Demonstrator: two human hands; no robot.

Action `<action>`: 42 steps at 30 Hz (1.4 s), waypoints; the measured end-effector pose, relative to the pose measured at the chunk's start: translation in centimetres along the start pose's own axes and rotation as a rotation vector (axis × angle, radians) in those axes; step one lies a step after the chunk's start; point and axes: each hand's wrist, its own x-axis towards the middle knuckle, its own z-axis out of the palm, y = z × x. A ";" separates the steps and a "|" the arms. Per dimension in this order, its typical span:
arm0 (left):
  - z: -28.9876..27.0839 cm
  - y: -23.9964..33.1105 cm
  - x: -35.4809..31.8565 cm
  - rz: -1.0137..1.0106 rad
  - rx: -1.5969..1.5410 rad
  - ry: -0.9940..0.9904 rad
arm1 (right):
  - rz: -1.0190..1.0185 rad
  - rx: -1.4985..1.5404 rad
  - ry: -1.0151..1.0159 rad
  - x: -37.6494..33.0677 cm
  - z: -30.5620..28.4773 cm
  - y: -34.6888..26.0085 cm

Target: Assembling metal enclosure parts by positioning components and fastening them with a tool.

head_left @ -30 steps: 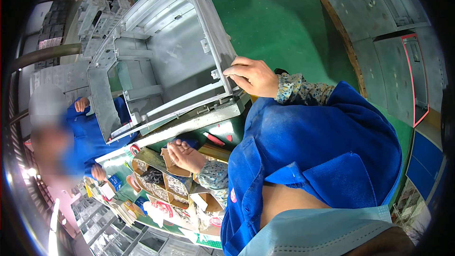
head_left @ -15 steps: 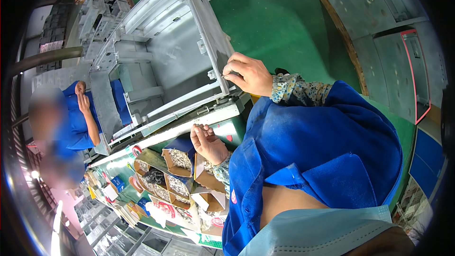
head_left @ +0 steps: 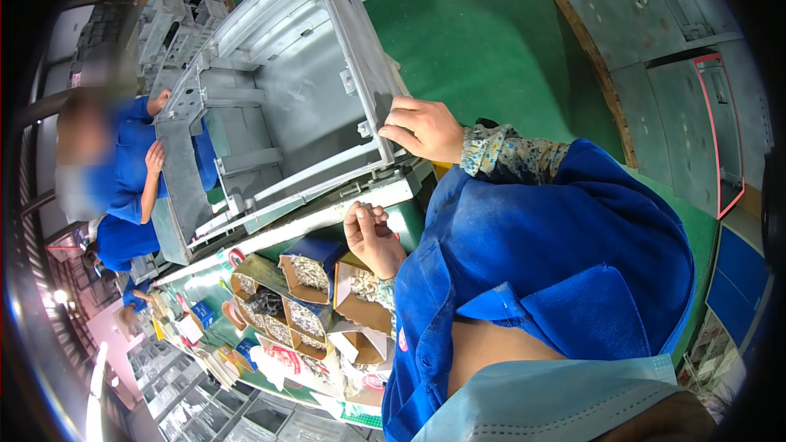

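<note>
My right hand (head_left: 422,129) is at the near corner of a large grey metal cabinet (head_left: 307,74), which lies with its open side up. Its thumb and fingers pinch together at the rim; whatever sits between them is too small to make out. Lower down, my left hand (head_left: 372,239) hovers over the bench edge, fingers curled against the thumb, their contents hidden. Beside it stand open cardboard boxes (head_left: 309,277) filled with small pale metal parts.
Across the cabinet, a co-worker in blue (head_left: 131,160) has both hands on its far panel. Another blue-clad person (head_left: 127,239) is behind. A plastic bag (head_left: 278,364) and a tape roll (head_left: 236,257) lie on the green bench. Grey panels (head_left: 667,74) stand at the right.
My left hand has moved up and slightly right. My right hand has shifted a little left along the rim. The co-worker's hands, earlier together, are now apart on the cabinet panel.
</note>
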 end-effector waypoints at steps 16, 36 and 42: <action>1.3 -0.6 -1.1 -0.078 -0.001 -0.142 | 0.179 0.116 -0.057 0.2 -2.2 -1.2; 3.0 -3.0 -0.9 -0.289 0.058 -0.217 | 0.423 0.713 -0.087 -2.2 0.6 4.1; 3.2 -3.1 -1.0 -0.288 0.037 -0.183 | 0.371 0.513 0.000 -2.3 1.6 4.7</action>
